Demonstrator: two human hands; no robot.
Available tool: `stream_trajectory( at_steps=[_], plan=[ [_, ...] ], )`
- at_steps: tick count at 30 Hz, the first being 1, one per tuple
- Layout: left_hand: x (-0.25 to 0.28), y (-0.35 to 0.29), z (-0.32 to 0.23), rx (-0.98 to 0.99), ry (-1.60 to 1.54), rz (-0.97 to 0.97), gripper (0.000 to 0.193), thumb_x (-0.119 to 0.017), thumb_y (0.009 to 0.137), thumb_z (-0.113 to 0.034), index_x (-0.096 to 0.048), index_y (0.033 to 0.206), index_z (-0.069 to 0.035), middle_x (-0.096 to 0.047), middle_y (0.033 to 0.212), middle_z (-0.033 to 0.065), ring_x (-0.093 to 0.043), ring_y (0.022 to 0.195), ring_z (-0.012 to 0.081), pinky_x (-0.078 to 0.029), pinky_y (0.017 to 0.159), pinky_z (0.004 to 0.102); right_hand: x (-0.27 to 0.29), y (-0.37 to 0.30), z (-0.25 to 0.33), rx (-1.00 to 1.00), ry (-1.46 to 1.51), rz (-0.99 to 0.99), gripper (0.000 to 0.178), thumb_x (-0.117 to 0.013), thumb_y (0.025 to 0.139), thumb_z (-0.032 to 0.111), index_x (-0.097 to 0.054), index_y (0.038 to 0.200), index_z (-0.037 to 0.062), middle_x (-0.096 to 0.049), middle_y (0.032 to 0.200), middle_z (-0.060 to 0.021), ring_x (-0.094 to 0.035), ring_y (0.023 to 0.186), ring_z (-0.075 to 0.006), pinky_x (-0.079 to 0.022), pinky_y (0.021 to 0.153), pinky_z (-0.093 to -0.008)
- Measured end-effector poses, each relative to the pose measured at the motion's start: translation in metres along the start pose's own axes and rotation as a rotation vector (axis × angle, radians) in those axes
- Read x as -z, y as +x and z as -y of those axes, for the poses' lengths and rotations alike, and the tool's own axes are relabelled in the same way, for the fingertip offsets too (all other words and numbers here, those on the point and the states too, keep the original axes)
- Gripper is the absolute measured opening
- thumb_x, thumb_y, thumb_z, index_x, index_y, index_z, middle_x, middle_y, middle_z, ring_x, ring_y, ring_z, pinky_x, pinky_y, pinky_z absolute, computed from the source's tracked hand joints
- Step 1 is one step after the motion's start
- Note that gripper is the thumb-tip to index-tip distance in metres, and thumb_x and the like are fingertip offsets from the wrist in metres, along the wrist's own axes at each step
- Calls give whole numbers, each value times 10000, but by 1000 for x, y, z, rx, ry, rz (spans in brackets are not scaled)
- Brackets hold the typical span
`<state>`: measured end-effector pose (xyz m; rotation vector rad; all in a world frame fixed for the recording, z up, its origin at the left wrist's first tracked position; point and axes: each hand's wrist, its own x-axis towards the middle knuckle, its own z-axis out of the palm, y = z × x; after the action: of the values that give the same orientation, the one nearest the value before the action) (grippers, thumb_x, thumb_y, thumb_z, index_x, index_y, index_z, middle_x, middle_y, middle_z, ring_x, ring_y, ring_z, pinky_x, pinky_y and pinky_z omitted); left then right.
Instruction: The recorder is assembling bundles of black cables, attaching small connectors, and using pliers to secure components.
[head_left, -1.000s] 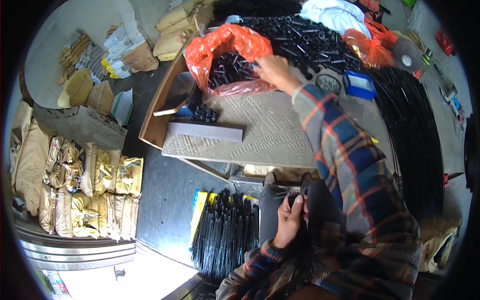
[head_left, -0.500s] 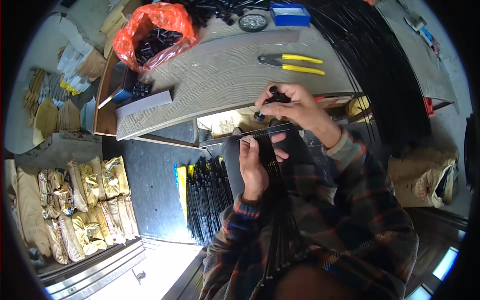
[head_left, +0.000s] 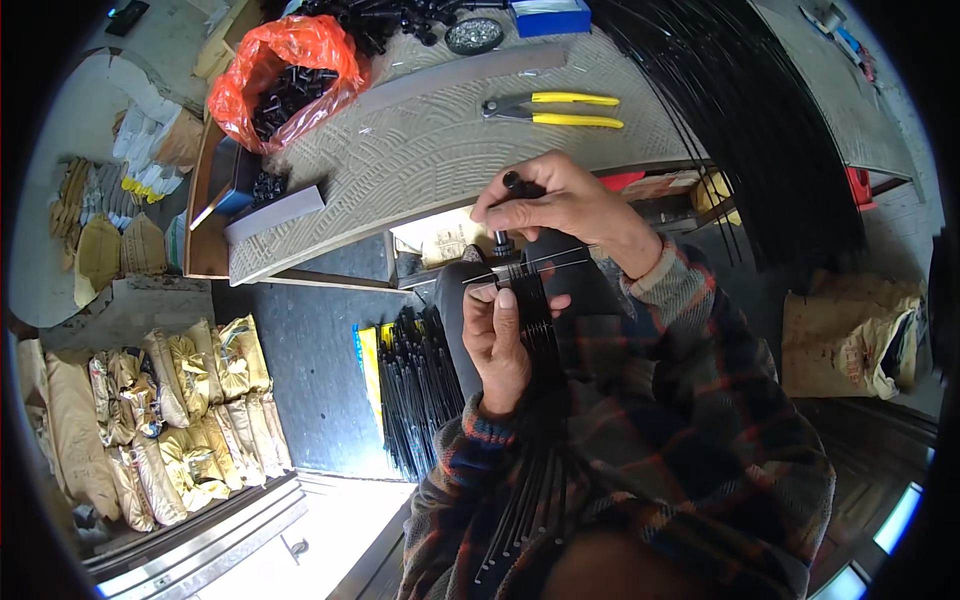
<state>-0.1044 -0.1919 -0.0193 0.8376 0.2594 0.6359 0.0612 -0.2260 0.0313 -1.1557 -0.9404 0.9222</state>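
Note:
My left hand (head_left: 498,345) is closed round a flat bundle of thin black rods (head_left: 545,365) that runs down over my lap. A thin straight metal rod (head_left: 565,262) lies crosswise near the bundle's upper end. Just above it, my right hand (head_left: 570,205) is closed on small black tubular fittings (head_left: 514,181). One black fitting (head_left: 502,243) points down from these fingers at the upper end of the bundle; whether it sits on a rod is too small to tell.
On the bench (head_left: 420,150) are yellow-handled pliers (head_left: 555,108), an orange bag (head_left: 225,100) of black fittings, a round dish (head_left: 474,37) and a blue box (head_left: 550,18). Long black rods (head_left: 740,130) hang over its right side. More rods (head_left: 415,390) stand left of my legs.
My right hand has moved down and left, bringing a black fitting to the bundle's upper end. The bench things appear shifted left and up. My left hand keeps its hold.

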Motion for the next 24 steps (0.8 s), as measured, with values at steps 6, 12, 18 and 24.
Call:
stream_trajectory(
  at_steps=[6, 12, 18, 24],
  plan=[
    [-3, -6, 0, -86, 21, 26, 168, -459, 898, -50, -416, 1057, -17, -554, 1039, 174, -605, 918, 304, -556, 741, 420, -4, 4, -13, 0, 50, 67, 167, -673, 786, 145, -644, 861, -1, -596, 707, -6, -461, 523, -34, -378, 470, -176],
    [-11, -13, -3, -96, 16, -59, 270, -459, 896, -42, -379, 1152, -12, -573, 1006, 189, -611, 895, 300, -549, 744, 416, -13, 0, -15, -2, 36, 61, 179, -709, 753, 162, -606, 812, 28, -576, 700, 12, -480, 529, -27, -387, 468, -165],
    [-10, -17, 0, -90, 99, -47, 353, -503, 883, -119, -358, 1197, -49, -566, 1014, 258, -625, 830, 306, -563, 647, 390, -16, -3, -14, -12, 3, 76, 198, -722, 740, 156, -575, 799, 39, -555, 672, 17, -495, 521, -31, -384, 459, -166],
    [-8, -14, -3, -133, -9, -4, 271, -462, 891, -27, -321, 1122, -40, -578, 980, 230, -622, 842, 294, -542, 729, 402, -24, 0, -20, 56, -22, 141, 210, -726, 735, 149, -562, 783, 28, -550, 661, 17, -494, 519, -30, -382, 459, -170]
  ],
)
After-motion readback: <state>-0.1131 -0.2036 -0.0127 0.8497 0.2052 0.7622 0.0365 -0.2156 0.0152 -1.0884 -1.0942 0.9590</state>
